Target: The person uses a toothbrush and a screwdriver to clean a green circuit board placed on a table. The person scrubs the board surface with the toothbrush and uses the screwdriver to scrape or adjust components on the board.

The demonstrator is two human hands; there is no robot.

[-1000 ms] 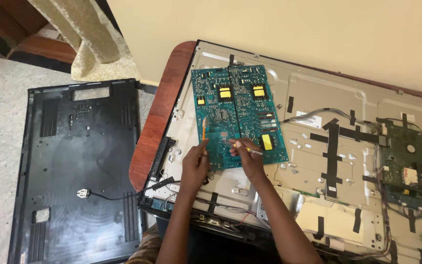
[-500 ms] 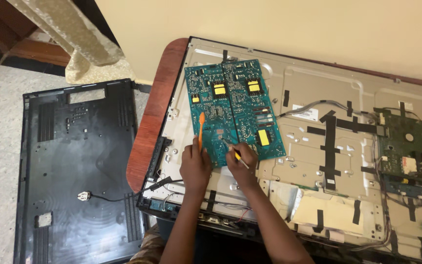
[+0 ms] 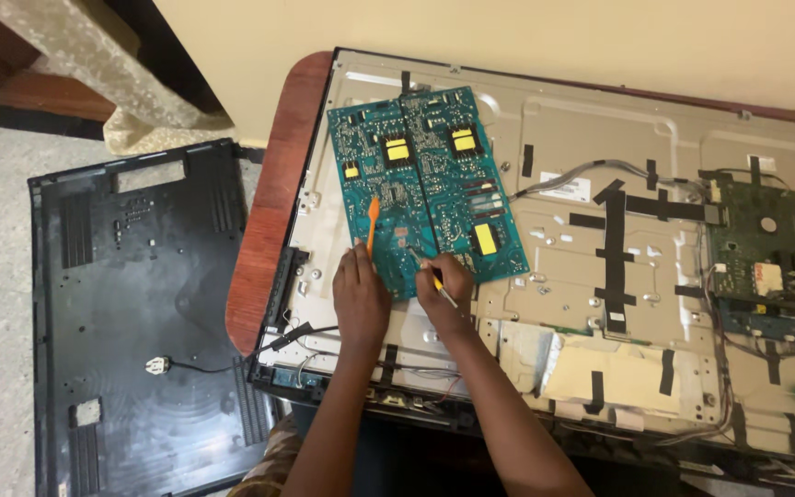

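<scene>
A teal circuit board with yellow blocks lies on the opened metal back of a flat television. My left hand rests at the board's near edge and holds an orange plastic pry tool that points up onto the board. My right hand is beside it at the same edge, gripping a thin yellow-handled tool whose tip touches the board. Both forearms reach in from the bottom of the view.
A second green board with wires sits at the right of the metal back, with black tape strips between. The television lies on a reddish wooden table. Its black plastic rear cover lies on the floor at left.
The view has shifted a little. Both hands stay at the board's near edge; the orange tool now stands more upright, and my right hand has drawn closer to the left one.
</scene>
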